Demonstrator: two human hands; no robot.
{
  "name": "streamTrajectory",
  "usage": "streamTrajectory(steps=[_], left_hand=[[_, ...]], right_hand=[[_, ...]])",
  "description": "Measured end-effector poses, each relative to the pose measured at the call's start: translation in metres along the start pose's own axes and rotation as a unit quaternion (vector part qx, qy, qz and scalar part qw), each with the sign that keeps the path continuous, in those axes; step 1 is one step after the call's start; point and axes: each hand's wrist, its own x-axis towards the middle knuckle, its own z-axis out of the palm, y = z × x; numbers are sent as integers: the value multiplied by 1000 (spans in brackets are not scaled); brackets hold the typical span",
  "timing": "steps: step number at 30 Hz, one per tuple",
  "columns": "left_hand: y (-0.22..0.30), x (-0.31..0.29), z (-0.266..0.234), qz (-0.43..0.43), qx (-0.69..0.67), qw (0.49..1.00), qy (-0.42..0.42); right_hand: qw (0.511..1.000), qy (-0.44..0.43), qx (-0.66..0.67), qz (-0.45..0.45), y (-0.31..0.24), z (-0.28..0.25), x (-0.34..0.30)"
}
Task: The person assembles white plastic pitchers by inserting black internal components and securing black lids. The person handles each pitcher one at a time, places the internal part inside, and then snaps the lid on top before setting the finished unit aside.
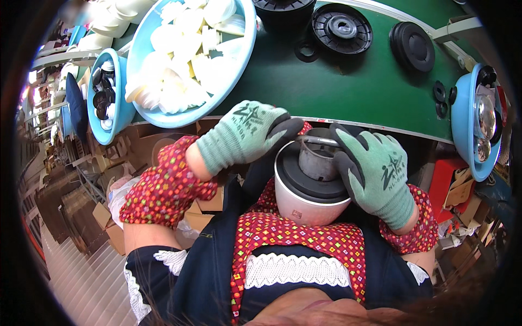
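A round white vessel with a pinkish lower wall (311, 212) stands in my lap against the patterned apron. Its black top (298, 179) faces up. On that top sits a grey metal ring-shaped tool (317, 163) with a bar across its upper end. My left hand (253, 133), in a green glove with dark fingertips, is closed on the bar's left end. From the other side my gloved right hand (375, 171) grips the bar's right end, its fingers bent down beside the ring. The fingers partly hide the bar's ends.
Ahead is a green worktable (348, 92) with ribbed black discs (341, 30), stacked black lids (411, 46) and small black rings (306, 51). A large blue basin (249, 49) holds white plastic parts. Smaller blue tubs stand left (123, 103) and right (462, 114). Cardboard boxes (111, 225) lie below left.
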Motion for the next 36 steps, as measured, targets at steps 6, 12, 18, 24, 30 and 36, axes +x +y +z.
streamTrajectory(steps=[6, 12, 18, 24, 30, 36], left_hand=[[-35, 28, 29, 69, -26, 997, 26], [-26, 31, 29, 65, -293, 925, 233], [-19, -20, 84, 20, -367, 872, 323], [-3, -95, 122, 74, -242, 950, 182], [20, -122, 137, 84, -113, 977, 157], [17, -109, 154, 85, -68, 975, 192]], right_hand=[[990, -60, -113, 54, -25, -9, -4], [993, 10, 27, 115, 3, -14, 2], [932, 197, 25, 303, 135, 26, -40], [894, 268, -52, 354, 229, 46, -58], [881, 223, -169, 382, 176, 47, -51], [916, 54, 397, 4, 55, 72, -70]])
